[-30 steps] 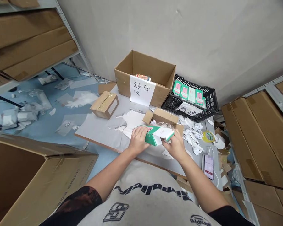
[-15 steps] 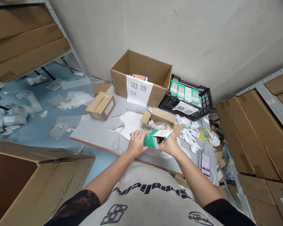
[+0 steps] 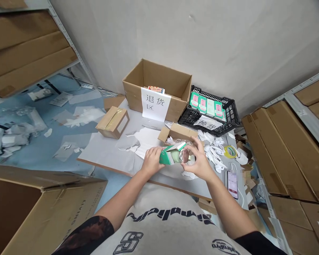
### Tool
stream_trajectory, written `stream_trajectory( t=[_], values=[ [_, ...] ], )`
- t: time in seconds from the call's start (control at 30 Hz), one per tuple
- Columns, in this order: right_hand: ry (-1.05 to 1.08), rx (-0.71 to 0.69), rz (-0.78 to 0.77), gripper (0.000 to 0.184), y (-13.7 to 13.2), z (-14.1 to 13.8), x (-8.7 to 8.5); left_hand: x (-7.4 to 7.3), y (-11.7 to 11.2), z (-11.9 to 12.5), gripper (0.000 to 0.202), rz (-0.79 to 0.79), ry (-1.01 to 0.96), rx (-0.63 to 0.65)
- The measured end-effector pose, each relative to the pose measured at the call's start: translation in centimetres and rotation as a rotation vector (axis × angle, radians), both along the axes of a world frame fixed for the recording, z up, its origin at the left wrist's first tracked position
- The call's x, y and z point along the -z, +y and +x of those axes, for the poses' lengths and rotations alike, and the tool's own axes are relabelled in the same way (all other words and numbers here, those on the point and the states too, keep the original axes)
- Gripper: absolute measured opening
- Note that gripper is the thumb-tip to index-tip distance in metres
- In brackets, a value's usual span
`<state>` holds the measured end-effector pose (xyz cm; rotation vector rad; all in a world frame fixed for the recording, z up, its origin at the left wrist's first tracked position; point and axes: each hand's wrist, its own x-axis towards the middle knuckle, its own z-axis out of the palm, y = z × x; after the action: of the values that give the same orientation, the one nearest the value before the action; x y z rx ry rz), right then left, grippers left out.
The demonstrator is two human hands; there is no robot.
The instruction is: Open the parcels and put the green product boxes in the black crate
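My left hand (image 3: 152,161) grips a small green and white carton (image 3: 169,156) over the grey board (image 3: 106,148). The carton's end flap stands open toward the right. My right hand (image 3: 199,163) has its fingers curled round a clear, round object (image 3: 185,155) that sticks out of the carton's open end. Just behind my hands sits a small open cardboard box (image 3: 178,133) with clear wrapping inside.
A large open cardboard box (image 3: 159,86) with a paper sign stands at the back. A black crate (image 3: 230,115) holds green cartons. A taped small box (image 3: 112,122), paper scraps (image 3: 215,150), a tape roll (image 3: 230,151) and a phone (image 3: 233,179) lie around. Big cartons flank both sides.
The carton's flap has come open and my right hand has drawn a clear round object partly out of its end. The left hand keeps its hold.
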<state>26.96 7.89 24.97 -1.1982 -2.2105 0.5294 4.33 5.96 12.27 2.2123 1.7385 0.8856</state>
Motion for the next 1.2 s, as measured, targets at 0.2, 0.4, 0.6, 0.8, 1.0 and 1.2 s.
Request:
stream_trajectory(
  t=[0.2, 0.4, 0.6, 0.8, 1.0, 1.2],
  values=[
    [0.464, -0.002, -0.079, 0.054, 0.3, 2.9, -1.1, 0.2, 0.8, -3.8, 0.062, -0.023, 0.162, -0.112],
    [0.754, 0.152, -0.335, 0.059, 1.7, 2.5, 1.4, 0.3, 3.6, -8.5, 0.076, -0.242, 0.355, -0.337],
    [0.904, 0.399, -0.446, 0.057, 1.8, -1.4, 3.2, -3.2, 2.8, -4.6, 0.077, -0.374, -0.24, -0.041],
    [0.914, 0.352, -0.492, 0.048, 2.2, -4.5, 2.1, -7.0, 0.5, 2.8, 0.064, -0.767, -1.009, 0.564],
    [0.836, 0.371, -0.516, 0.068, 0.9, -4.2, 2.9, -7.7, -0.1, 3.4, 0.063, -0.519, -0.756, 0.228],
    [1.179, 0.395, -0.764, 0.049, 0.2, -2.5, 3.6, -6.8, -0.6, 3.3, 0.058, -0.759, -1.014, 0.381]
  ],
)
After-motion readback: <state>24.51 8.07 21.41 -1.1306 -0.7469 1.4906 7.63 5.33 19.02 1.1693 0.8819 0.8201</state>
